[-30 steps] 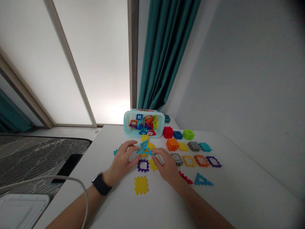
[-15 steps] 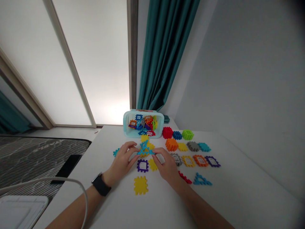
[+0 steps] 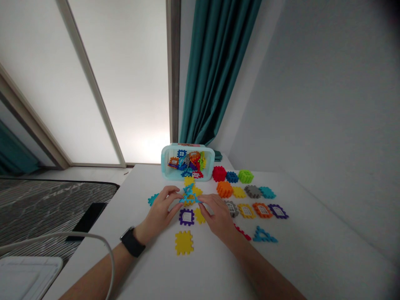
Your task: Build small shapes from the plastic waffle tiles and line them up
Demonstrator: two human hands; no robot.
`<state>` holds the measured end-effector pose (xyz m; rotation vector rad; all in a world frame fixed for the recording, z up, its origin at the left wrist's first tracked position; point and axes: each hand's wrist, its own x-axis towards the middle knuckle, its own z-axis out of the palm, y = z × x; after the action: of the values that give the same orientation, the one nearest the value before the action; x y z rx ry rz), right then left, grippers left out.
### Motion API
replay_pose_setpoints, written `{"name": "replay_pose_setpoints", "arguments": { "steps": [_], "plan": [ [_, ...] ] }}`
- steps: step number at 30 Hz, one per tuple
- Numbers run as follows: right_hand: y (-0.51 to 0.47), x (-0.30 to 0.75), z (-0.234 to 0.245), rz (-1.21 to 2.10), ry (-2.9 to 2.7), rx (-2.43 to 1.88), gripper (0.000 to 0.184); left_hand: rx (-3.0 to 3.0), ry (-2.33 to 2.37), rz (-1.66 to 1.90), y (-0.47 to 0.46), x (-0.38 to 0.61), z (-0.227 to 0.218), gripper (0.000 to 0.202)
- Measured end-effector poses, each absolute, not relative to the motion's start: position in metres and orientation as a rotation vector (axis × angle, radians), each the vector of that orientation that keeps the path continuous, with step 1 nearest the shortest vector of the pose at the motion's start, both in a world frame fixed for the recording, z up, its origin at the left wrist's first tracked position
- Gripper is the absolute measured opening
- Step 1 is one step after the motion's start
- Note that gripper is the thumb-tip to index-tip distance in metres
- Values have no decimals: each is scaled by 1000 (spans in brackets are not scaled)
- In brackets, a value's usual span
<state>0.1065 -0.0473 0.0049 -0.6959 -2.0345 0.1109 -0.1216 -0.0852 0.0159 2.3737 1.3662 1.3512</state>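
Observation:
A turquoise plastic triangle piece (image 3: 189,198) stands slotted into a second turquoise piece, held up just above the white table (image 3: 200,266). My left hand (image 3: 161,207) pinches its left corner, and my right hand (image 3: 217,215) pinches its right corner. Beneath them lie yellow interlocking pieces (image 3: 191,191), partly hidden. A purple window-frame tile (image 3: 186,217) lies below the gap between my hands, and a yellow tile (image 3: 184,243) lies nearer me. A turquoise tile (image 3: 153,199) sits just beyond my left fingers.
A tilted pale turquoise plastic box (image 3: 187,162) of mixed tiles stands at the far edge. Rows of coloured tiles and assembled blocks, including an orange block (image 3: 224,189), lie to the right. A white cable (image 3: 68,235) crosses near my left wrist, beyond the table's left edge.
My hands have drawn slightly closer, and the turquoise pieces stand a little more upright between them. The whole view has shifted slightly.

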Motion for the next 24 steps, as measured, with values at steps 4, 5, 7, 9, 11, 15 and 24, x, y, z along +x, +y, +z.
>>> {"name": "replay_pose_setpoints", "arguments": {
  "steps": [4, 5, 7, 9, 11, 15, 24],
  "plan": [
    [-49, 105, 5, 77, -2067, -728, 16, 2319, 1387, 1407, -86, -120, 18, 16],
    [-50, 104, 5, 77, -2064, -731, 16, 2306, 1385, 1419, -86, -120, 19, 16],
    [-52, 103, 5, 90, -2052, -741, 16, 2276, 1360, 1447, -85, -120, 20, 15],
    [-53, 102, 4, 132, -2019, -782, 16, 2235, 1314, 1458, -84, -119, 21, 13],
    [-53, 102, 4, 227, -1975, -851, 17, 2186, 1268, 1446, -82, -118, 21, 12],
    [-55, 99, 3, 565, -1899, -949, 17, 2106, 1208, 1381, -79, -117, 21, 13],
    [-65, 91, 4, 651, -2024, -934, 7, 1807, 1160, 1282, -75, -121, 17, 26]
  ]
}}
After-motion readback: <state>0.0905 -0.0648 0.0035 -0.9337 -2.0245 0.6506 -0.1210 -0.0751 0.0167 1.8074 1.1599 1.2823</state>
